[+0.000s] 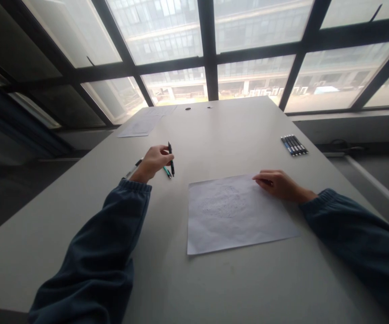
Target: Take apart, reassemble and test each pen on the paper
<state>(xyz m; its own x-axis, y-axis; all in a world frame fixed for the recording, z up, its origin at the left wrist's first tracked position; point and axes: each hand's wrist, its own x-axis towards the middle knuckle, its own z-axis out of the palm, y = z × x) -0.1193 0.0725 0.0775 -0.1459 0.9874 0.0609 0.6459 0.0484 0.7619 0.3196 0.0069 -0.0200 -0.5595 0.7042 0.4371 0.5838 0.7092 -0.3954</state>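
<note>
A white sheet of paper point(234, 216) with a faint drawing in its middle lies flat on the grey table point(234, 130). My right hand point(278, 183) rests on the sheet's upper right corner, fingers curled and pressed down on it. Left of the sheet, my left hand point(154, 162) is closed round a black pen point(171, 155), held nearly upright above the table. A green-tipped pen point(167, 171) shows just below that hand, and a white pen end point(134, 168) sticks out by the wrist. Both arms wear dark blue sleeves.
A row of several dark pens point(294, 145) lies side by side near the table's right edge. More paper sheets point(147, 120) lie at the far left corner, with two small dark objects point(188, 108) near the far edge. Large windows stand behind the table.
</note>
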